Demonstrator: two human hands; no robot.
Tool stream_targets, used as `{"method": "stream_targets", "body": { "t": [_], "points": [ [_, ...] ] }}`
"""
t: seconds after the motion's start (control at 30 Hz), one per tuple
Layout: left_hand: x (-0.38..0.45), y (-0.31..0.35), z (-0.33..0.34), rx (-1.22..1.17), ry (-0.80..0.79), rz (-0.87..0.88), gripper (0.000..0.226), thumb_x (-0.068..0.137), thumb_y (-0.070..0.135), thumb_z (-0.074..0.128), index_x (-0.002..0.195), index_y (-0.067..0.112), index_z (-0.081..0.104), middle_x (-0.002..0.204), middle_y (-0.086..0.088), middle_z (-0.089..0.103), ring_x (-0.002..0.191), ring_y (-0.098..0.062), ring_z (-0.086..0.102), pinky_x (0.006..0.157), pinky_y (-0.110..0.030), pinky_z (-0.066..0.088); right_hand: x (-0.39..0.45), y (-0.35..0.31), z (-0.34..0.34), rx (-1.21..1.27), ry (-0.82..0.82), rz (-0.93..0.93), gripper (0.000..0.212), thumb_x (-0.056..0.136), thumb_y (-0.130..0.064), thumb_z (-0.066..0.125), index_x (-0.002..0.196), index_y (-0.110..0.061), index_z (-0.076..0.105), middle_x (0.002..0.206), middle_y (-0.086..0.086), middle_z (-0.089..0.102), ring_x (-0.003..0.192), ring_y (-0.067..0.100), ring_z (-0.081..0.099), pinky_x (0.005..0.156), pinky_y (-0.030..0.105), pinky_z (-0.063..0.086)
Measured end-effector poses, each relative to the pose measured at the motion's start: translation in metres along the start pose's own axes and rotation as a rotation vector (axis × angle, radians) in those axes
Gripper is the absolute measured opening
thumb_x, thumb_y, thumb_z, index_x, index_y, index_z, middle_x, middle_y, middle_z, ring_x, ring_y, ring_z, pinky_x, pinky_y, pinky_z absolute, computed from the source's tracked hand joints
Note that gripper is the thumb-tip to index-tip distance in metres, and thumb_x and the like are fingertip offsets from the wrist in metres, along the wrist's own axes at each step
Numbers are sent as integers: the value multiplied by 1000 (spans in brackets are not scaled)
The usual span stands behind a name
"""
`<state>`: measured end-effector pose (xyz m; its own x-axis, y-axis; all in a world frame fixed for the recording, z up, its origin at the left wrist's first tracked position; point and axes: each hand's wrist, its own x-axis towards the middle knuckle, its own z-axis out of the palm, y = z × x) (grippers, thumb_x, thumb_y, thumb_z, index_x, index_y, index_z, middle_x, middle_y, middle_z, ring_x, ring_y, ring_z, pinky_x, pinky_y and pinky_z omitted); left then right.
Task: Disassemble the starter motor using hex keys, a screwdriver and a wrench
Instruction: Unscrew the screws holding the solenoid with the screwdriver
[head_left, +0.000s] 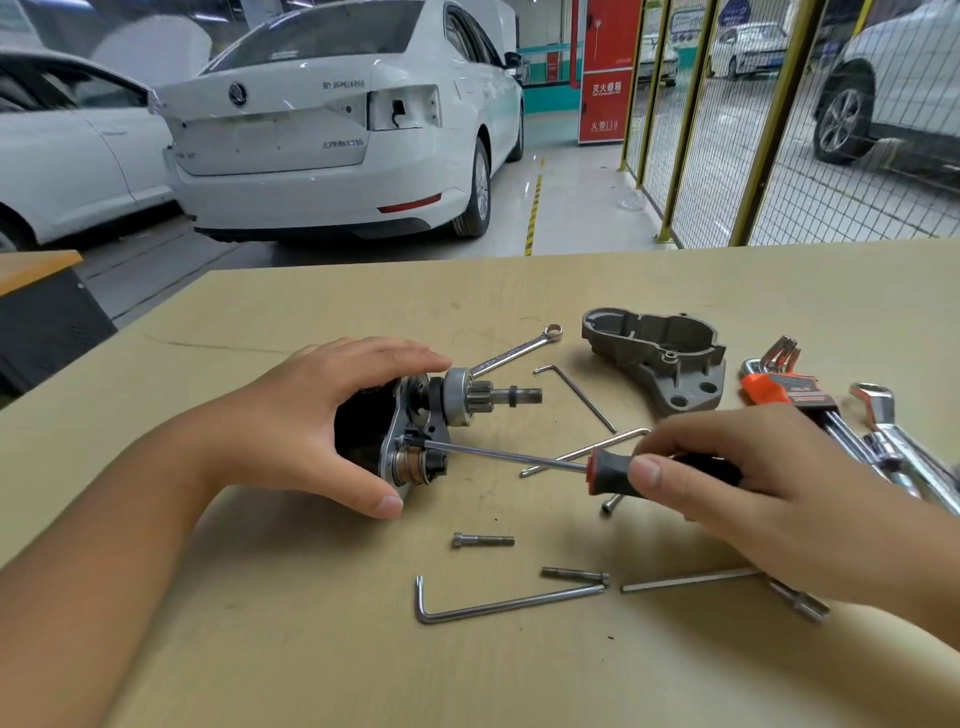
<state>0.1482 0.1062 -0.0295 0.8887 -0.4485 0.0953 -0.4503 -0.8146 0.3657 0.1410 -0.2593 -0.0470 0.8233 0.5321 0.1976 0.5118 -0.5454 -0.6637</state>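
- The right hand (737, 483) pinches the screwdriver (597, 467) by its black and red handle, thumb on top, fingers curled round it.
- The screwdriver's tip sits at the silver end plate of the starter motor (415, 431), which lies on its side on the table (260, 649), gear shaft pointing right.
- The left hand (322, 415) curls over the motor's black body, thumb near its lower edge, holding it down.
- Risk: the shaft comes in at a shallow slant, so I judge the tip may slip out and scrape the plate or jab the left thumb close by.
- Risk: the round motor may roll if the left hand's hold eases.
- Risk: the right forearm lies just by loose parts and could sweep them off.
- Count: one removed grey housing (660, 358); one ring wrench (519, 351); one adjustable wrench (898, 441), blurred; one orange hex key set (779, 384); four loose hex keys, as far as I can tell; three or four bolts, some part hidden.
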Motion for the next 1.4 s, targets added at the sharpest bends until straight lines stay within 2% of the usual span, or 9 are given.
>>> {"method": "stream_targets", "body": {
  "t": [0.2, 0.37, 0.57, 0.7, 0.77, 0.93, 1.03, 1.23, 1.4],
  "points": [
    [0, 0, 0, -13, 3, 2, 105, 49, 66, 84, 146, 59, 45, 150, 43, 37, 145, 12, 31, 113, -14, 24, -1, 0, 1, -148, 72, -94, 52, 91, -65, 39, 76, -25, 68, 68, -4, 58, 70, 16, 58, 63, 31, 43],
    [-1, 0, 0, -20, 5, -1, 106, 48, 67, 85, 146, 58, 46, 150, 42, 39, 145, 11, 32, 114, -17, 25, 1, 1, 0, -170, 122, -156, 33, 89, -62, 48, 81, -36, 67, 76, -12, 58, 78, 10, 59, 64, 23, 42],
    [-1, 0, 0, -20, -7, -17, 110, 49, 67, 85, 148, 62, 38, 152, 41, 38, 146, 9, 32, 115, -23, 27, 0, 8, 1, -265, 80, -220, 33, 89, -65, 51, 89, -34, 61, 65, -16, 56, 66, 5, 54, 62, 25, 42],
    [0, 0, 0, -23, -2, -23, 108, 49, 67, 85, 147, 62, 39, 151, 42, 38, 146, 9, 32, 116, -22, 27, 2, 7, 1, -290, 135, -225, 35, 84, -65, 68, 97, -33, 68, 79, -18, 62, 76, 3, 57, 65, 16, 43],
    [0, 0, 1, -17, 1, -19, 108, 49, 67, 85, 147, 63, 39, 151, 42, 38, 146, 9, 32, 115, -21, 27, 2, 6, 2, -296, 147, -220, 42, 79, -67, 65, 100, -32, 72, 89, -16, 62, 81, 5, 59, 70, 22, 48],
    [-1, 1, 0, -16, 7, -15, 107, 50, 67, 84, 146, 64, 38, 152, 41, 38, 146, 10, 32, 116, -22, 28, -1, 3, 2, -275, 160, -175, 35, 84, -65, 61, 88, -33, 74, 88, -13, 57, 82, 9, 57, 69, 18, 42],
    [-2, 5, 0, 35, 17, -5, 96, 57, 72, 80, 145, 66, 41, 158, 31, 36, 149, 2, 31, 123, -40, 30, -1, 1, 2, -249, 160, -175, 31, 88, -58, 52, 82, -33, 71, 86, -13, 55, 82, 10, 56, 69, 19, 41],
    [8, 30, 20, 30, 207, 111, 35, 91, 63, 59, 119, 48, 73, 161, 20, 40, 153, -7, 27, 118, -55, 33, 1, 3, 0, -283, 124, -217, 27, 90, -55, 54, 88, -32, 67, 95, -16, 56, 84, 7, 58, 74, 21, 43],
    [15, 43, 39, 128, 249, 187, 37, 102, 50, 48, 102, 31, 80, 153, 14, 53, 152, -17, 35, 109, -65, 37, 1, 7, 0, -280, 118, -231, 33, 89, -62, 53, 95, -32, 61, 90, -19, 57, 81, 4, 55, 70, 24, 44]
  ]
}}
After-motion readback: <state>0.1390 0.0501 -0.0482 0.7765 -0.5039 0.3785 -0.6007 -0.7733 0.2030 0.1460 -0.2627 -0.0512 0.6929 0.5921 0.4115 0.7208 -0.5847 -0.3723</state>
